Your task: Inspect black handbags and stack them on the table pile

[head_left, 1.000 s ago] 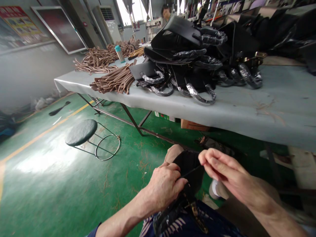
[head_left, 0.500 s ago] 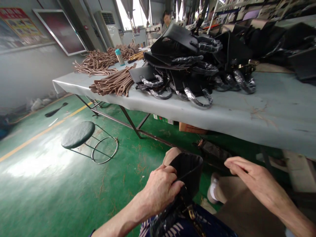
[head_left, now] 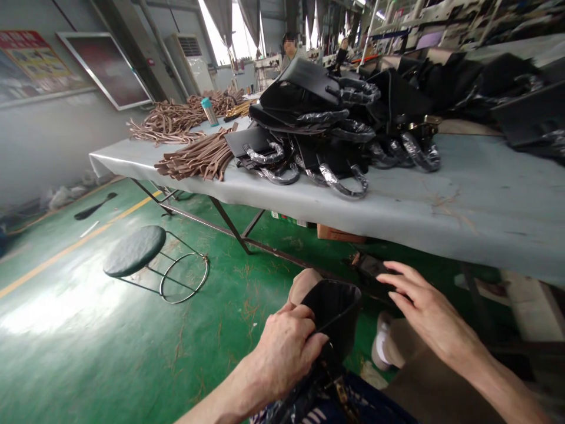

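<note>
My left hand (head_left: 289,344) grips the rim of a black handbag (head_left: 342,318) on my lap, fingers curled over its edge and the thumb on the near side. The bag's mouth gapes toward me, and gold-coloured hardware (head_left: 341,391) shows on its lower part. Part of the bag is hidden under the hand and forearm. To the right of the bag, apart from it, my right hand (head_left: 417,300) hovers with fingers spread and nothing in them.
Across the long grey-covered table (head_left: 397,206) lie a heap of black handbags (head_left: 304,88) with plastic-wrapped handles, bundled brown straps (head_left: 198,156) and a teal-lidded bottle (head_left: 209,112). A round stool (head_left: 135,250) stands on the green floor at left. A cardboard box (head_left: 339,233) sits under the table.
My right hand has moved slightly left, and its fingers have gone from pressed together to spread. My left hand keeps its hold on the bag. The view has shifted a little.
</note>
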`<act>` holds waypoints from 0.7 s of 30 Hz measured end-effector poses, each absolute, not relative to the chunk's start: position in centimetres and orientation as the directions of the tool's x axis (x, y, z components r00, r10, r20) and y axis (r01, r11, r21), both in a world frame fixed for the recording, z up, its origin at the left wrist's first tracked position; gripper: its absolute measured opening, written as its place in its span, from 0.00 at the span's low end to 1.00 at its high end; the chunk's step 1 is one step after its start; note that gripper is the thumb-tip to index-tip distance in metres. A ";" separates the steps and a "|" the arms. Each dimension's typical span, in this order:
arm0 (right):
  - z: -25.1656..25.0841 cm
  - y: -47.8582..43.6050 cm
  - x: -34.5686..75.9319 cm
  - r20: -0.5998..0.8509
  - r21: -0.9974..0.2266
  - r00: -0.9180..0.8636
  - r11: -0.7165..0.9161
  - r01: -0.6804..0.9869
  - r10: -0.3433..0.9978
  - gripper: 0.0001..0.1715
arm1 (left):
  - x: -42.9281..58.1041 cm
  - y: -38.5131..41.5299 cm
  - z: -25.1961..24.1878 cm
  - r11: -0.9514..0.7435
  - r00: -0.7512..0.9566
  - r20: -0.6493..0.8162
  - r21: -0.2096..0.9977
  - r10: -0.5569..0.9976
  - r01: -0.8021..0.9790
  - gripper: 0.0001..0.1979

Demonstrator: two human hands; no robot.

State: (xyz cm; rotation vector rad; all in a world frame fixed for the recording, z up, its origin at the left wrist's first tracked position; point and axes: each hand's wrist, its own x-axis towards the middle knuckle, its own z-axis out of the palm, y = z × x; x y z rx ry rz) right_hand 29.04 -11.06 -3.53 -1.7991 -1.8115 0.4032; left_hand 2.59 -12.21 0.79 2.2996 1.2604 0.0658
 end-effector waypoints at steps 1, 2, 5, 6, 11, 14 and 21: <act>-2.8 -10.8 28.3 0.099 -0.589 0.046 0.021 0.808 0.994 0.23 | 2.7 -12.3 0.9 -0.439 0.570 -0.201 0.456 0.797 0.775 0.18; -2.1 -10.6 27.5 0.015 -0.579 0.054 -0.035 0.814 0.998 0.22 | 2.8 -12.3 1.0 -0.438 0.570 -0.205 0.455 0.796 0.775 0.17; -0.2 -9.7 25.5 -0.053 -0.464 -0.041 0.012 0.886 0.998 0.18 | 3.1 -12.5 1.2 -0.433 0.571 -0.216 0.461 0.792 0.775 0.18; 0.1 -9.3 25.1 -0.061 -0.432 -0.093 0.057 0.900 0.994 0.16 | 3.2 -12.5 1.2 -0.435 0.575 -0.217 0.464 0.789 0.772 0.18; -0.8 -8.4 23.7 -0.170 -0.240 -0.218 0.174 0.955 0.961 0.17 | 2.9 -12.6 1.3 -0.424 0.575 -0.237 0.472 0.783 0.773 0.19; -1.6 -8.5 23.2 -0.136 -0.162 -0.211 0.188 0.969 0.968 0.21 | 2.7 -12.4 1.5 -0.402 0.559 -0.242 0.481 0.793 0.779 0.18; -0.4 -8.1 22.1 -0.084 -0.269 -0.327 0.295 0.917 0.941 0.08 | 3.0 -12.3 -0.1 -0.389 0.578 -0.266 0.521 0.772 0.760 0.14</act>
